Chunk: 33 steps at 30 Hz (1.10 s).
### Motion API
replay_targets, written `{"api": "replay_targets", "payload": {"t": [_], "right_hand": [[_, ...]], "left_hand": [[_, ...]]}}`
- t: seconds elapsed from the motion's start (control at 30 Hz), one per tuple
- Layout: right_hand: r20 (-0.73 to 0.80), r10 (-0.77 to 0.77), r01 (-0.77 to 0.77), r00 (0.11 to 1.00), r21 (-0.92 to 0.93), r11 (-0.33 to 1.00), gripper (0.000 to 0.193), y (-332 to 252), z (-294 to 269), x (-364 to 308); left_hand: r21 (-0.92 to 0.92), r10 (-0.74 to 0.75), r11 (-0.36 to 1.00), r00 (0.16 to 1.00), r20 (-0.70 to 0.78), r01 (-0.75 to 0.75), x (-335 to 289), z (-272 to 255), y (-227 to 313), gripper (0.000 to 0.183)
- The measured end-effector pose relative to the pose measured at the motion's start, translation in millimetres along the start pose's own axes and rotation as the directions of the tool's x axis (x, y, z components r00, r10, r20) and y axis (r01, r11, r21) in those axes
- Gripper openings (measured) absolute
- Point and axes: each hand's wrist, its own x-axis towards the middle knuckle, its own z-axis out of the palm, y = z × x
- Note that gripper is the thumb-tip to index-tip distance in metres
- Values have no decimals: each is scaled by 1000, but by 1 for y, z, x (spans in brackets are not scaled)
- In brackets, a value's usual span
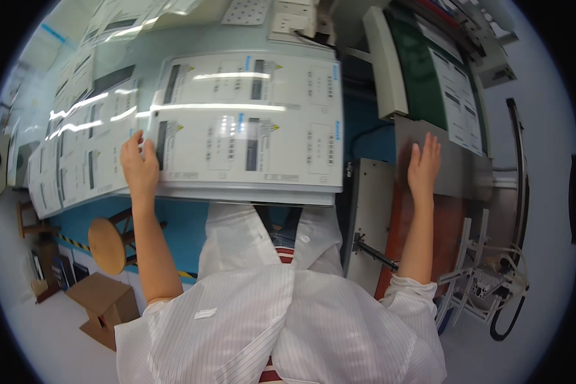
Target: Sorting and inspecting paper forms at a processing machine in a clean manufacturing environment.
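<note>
On the table lies a neat stack of large white printed sheets (pixel 281 118) with black text blocks, small yellow triangles and blue marks. My left hand (pixel 139 165) is by its left edge, fingers slightly apart, holding nothing I can see. Farther left, more printed sheets (pixel 77 160) lie under glossy reflections. To the right, my right hand (pixel 424 165) is open, fingers stretched forward and thumb apart, over or on a grey metal plate (pixel 454 169); contact cannot be told. Ahead of it, a printed sheet (pixel 454 96) lies on a green conveyor belt (pixel 422 80), its near end over the plate.
A white socket block (pixel 294 20) with a dark cable is at the table's back. A pale machine rail (pixel 385 64) borders the belt. A grey metal panel (pixel 369 224) stands between table and machine. Lower left are a round wooden stool (pixel 107 246) and a cardboard box (pixel 105 301).
</note>
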Motion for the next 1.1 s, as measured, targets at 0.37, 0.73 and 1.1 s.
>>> {"api": "replay_targets", "payload": {"t": [0.37, 0.73, 1.1], "right_hand": [[-115, 307, -319, 945, -113, 941, 50, 69, 22, 25], [-214, 310, -342, 926, -128, 931, 47, 103, 26, 61], [3, 565, -559, 825, -145, 817, 61, 104, 17, 64]], "left_hand": [[-142, -26, 990, 1000, -7, 25, -10, 17, -28, 29], [-13, -1, 1000, 1000, -21, 1, -8, 18, -17, 30], [11, 6, 1000, 999, -47, -6, -9, 20, -17, 29]]}}
